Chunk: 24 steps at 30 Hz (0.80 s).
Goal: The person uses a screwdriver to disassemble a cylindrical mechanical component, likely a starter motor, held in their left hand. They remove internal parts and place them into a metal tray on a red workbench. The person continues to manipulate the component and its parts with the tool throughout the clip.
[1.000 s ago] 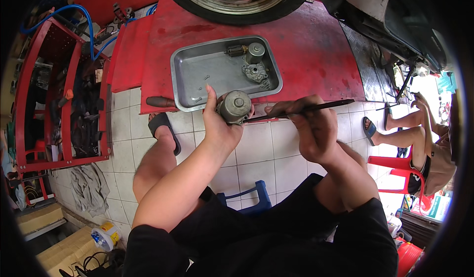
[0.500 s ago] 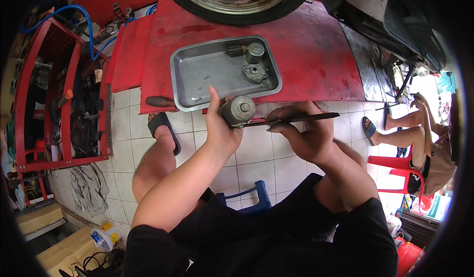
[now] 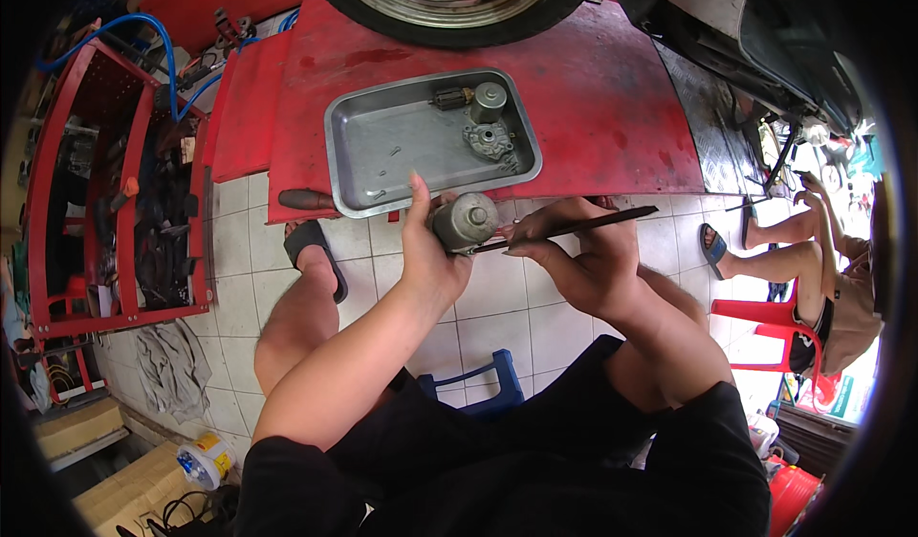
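Observation:
My left hand (image 3: 430, 260) is closed around a grey metal cylinder, a small motor (image 3: 466, 219), its round end with a central boss facing up. From the right, my right hand (image 3: 598, 260) pinches a thin, dark, flat stick-like tool (image 3: 617, 219). The tool's narrow tip reaches the motor's lower right side; whether it touches is hard to tell. Just beyond my hands lies a metal tray (image 3: 382, 116). In it are a smaller metal cylinder (image 3: 489, 102), a motor armature (image 3: 451, 98), a round metal cover (image 3: 490, 139) and several small screws (image 3: 394, 152).
The tray rests on a red platform (image 3: 612, 107) below a motorcycle wheel (image 3: 449, 35). A dark-handled tool (image 3: 306, 198) lies at the platform's front edge. A red tool rack (image 3: 57, 202) stands left, a blue stool (image 3: 512, 376) under me. Another person (image 3: 832, 279) sits at right.
The dark tool has tilted, its far right end rising slightly and its face turning. My right hand shifted a little left. The motor has moved slightly toward me.

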Available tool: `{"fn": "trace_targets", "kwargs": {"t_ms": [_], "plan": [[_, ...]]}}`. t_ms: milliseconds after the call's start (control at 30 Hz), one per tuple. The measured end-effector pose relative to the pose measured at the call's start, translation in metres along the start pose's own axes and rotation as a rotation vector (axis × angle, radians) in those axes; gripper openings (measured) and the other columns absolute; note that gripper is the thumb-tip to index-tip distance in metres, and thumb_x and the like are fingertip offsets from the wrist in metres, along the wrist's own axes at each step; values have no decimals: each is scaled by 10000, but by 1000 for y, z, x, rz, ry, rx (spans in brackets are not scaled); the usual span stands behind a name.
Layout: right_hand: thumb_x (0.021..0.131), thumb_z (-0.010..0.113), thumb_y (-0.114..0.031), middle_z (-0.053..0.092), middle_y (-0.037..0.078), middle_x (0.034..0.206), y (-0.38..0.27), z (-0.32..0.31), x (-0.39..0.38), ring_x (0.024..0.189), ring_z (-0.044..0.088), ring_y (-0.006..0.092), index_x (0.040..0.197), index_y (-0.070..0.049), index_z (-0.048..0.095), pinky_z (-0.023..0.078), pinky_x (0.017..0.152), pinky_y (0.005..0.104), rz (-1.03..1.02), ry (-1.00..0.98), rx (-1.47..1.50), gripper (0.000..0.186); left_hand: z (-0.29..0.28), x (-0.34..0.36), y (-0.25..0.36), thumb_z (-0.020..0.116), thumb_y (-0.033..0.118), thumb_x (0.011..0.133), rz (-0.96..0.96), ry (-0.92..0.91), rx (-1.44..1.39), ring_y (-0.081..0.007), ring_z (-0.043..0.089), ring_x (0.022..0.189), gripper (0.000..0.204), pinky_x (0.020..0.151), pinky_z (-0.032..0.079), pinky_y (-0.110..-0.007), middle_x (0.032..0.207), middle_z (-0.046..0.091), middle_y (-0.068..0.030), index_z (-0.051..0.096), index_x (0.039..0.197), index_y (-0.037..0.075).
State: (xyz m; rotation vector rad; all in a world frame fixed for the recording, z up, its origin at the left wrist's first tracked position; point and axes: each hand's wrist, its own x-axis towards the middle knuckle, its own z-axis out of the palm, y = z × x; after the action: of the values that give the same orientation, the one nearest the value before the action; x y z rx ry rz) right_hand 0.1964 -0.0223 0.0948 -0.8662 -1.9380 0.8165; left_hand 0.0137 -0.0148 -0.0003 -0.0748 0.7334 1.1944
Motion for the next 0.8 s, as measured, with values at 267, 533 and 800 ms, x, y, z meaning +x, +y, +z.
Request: {"fn": "trace_targets", "kwargs": {"t_ms": [267,533,800], "plan": [[824,756,-5,730,118,921,-2,0,0,852,729,272,1000,-33,664,569,710,333,13,-181,35,200,4,-5,-1,532,647,940,-15,26,4,-239,674,856,522,778,564,-406,873,646,-58,554,877,129],[819,729,64,735,148,955,-15,-6,0,960,735,249,970,10,651,574,796,332,168,-140,-135,179,-2,-5,-7,543,633,941,-2,82,1,-267,651,1016,589,912,529,-448,1031,654,-106,569,1091,64],[861,680,67,706,157,1027,-20,-4,9,978,715,294,1078,31,654,564,841,366,38,-69,137,222,5,-6,-5,486,617,974,-75,85,-2,-292,647,1069,591,958,507,-460,1123,664,-122,561,1207,79]]}}
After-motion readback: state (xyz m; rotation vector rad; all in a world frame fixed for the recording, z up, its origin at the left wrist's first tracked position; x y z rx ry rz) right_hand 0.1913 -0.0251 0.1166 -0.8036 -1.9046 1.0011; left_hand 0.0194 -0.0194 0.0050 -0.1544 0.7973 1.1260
